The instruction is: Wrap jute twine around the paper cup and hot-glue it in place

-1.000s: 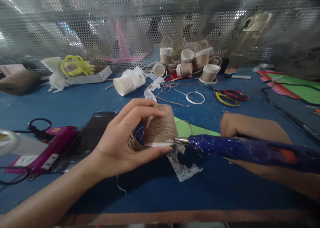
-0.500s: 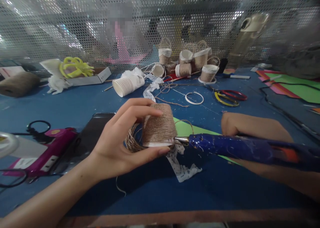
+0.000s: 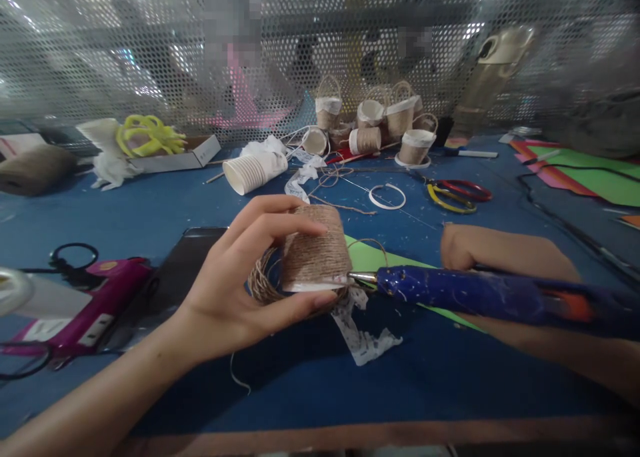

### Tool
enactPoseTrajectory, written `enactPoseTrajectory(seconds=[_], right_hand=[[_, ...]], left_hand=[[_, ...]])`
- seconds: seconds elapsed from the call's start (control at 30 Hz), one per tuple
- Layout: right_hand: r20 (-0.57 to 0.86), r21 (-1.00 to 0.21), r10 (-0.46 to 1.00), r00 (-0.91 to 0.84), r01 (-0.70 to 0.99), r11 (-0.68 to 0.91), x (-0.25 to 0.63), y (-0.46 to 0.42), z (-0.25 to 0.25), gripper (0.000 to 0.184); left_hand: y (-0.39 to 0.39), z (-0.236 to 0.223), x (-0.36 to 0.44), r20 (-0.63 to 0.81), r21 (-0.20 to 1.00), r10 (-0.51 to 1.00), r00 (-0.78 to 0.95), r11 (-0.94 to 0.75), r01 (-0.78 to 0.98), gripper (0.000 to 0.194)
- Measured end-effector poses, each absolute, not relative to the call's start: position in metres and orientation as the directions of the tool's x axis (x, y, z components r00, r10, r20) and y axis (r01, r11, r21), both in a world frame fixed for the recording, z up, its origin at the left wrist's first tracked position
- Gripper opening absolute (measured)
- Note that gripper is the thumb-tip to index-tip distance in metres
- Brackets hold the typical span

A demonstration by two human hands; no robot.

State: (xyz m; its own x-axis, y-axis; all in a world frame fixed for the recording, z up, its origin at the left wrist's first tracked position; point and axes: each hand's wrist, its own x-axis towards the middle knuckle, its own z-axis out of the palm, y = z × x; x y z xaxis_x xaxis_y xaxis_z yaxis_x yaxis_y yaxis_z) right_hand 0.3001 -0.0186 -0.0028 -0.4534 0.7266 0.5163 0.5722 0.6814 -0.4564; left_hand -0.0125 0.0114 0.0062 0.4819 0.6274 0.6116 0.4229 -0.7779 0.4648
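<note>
My left hand (image 3: 250, 277) grips a paper cup wrapped in twine (image 3: 317, 243), fingers over its top and thumb under its white rim. My right hand (image 3: 500, 250) is closed round a blue hot glue gun (image 3: 450, 293), which partly hides it. The gun's metal nozzle touches the cup near the lower right edge of the twine, at the white rim. Behind the cup sits a coil of twine (image 3: 261, 277), partly covered by my hand. A strip of white lace (image 3: 363, 340) lies below the nozzle, and green paper (image 3: 370, 253) is behind it.
Small twine baskets (image 3: 400, 117) stand along the mesh screen. Stacked paper cups (image 3: 250, 172), a white ring (image 3: 387, 197) and scissors (image 3: 455, 197) lie ahead. Left are a phone (image 3: 180, 270) and a purple power strip (image 3: 95, 310); coloured paper (image 3: 590, 170) and a black cable are right.
The view has shifted slightly, moving the scene a little to the left. My left hand keeps its hold on the cup, and the nozzle stays at its lower right edge.
</note>
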Motion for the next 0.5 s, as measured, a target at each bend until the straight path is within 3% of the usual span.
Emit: enactPoseTrajectory(seconds=[0.23, 0.5], right_hand=[[0.534, -0.379, 0.688, -0.491, 0.589, 0.714, 0.2989, -0.0203, -0.0053, 0.022], [0.525, -0.406, 0.712, -0.466, 0.598, 0.691, 0.3011, -0.0201, -0.0041, 0.025]], left_hand=[[0.0101, 0.0067, -0.0108, 0.607, 0.401, 0.591, 0.531, -0.805, 0.437, 0.046], [0.0103, 0.0052, -0.012, 0.59, 0.525, 0.653, 0.475, -0.757, 0.388, 0.047]])
